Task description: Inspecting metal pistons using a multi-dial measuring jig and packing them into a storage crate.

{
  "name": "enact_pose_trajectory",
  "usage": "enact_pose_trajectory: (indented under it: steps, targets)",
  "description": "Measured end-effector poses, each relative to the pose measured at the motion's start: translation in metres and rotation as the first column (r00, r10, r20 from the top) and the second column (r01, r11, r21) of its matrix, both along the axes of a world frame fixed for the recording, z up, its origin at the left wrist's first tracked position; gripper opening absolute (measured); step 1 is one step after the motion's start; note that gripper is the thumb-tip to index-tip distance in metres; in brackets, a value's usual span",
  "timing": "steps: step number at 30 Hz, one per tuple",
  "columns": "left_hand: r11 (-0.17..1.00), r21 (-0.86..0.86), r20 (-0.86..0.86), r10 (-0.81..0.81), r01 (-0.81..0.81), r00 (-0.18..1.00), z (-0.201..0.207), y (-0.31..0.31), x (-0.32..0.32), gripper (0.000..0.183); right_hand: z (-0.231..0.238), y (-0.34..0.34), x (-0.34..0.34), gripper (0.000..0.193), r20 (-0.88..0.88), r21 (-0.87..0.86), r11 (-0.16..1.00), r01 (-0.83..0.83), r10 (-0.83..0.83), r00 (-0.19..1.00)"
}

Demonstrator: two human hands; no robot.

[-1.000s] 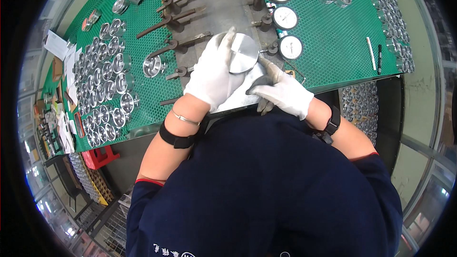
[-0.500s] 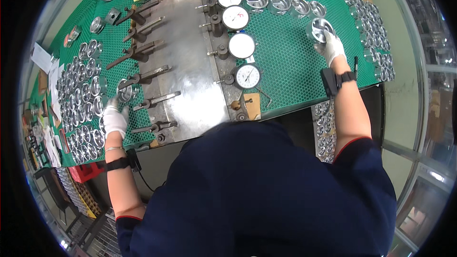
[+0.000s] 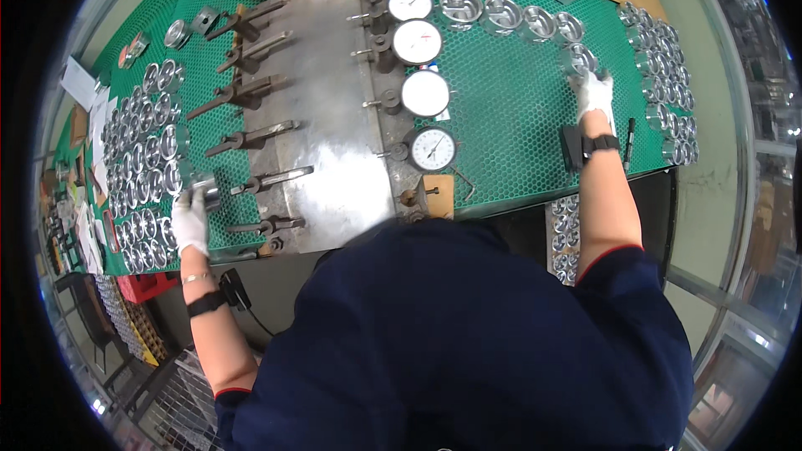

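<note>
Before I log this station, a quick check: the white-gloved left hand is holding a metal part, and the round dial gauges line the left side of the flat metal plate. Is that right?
Not quite: the round dial gauges line the right side of the flat metal plate, as the head view shows. The white-gloved left hand is holding a metal part.

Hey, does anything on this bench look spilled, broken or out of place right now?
Nothing looks visibly spilled or broken. The only slightly odd thing is a bent metal rod lying loose and slanted on the green mat, beside the nearest dial gauge, while most metal parts sit in groups.
</note>
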State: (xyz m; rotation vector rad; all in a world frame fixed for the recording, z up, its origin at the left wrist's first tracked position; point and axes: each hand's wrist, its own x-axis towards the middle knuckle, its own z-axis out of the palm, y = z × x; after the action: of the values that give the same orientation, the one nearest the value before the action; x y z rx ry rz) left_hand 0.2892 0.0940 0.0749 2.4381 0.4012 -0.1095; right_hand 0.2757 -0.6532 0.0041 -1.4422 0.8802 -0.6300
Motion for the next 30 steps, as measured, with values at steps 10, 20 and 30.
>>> enact_pose_trajectory:
  steps: [10,20,30]
  targets:
    - [0.720,-0.578,0.142,-0.374,0.383,0.916,0.149,-0.129,-0.052,0.035,0.174,0.298,-0.046,0.067,-0.160,-0.422,0.164,-0.892,0.955,0.251]
    - [0.542,0.288,0.140,-0.840,0.790,0.525,0.090,-0.199,-0.050,0.072,0.140,0.344,-0.060,0.084,-0.626,-0.504,-0.029,-0.863,0.700,0.342]
    - [0.574,0.274,0.317,-0.812,0.772,0.491,0.055,-0.221,-0.031,0.093,0.127,0.327,-0.099,0.080,-0.342,0.234,0.358,-0.904,0.901,0.268]
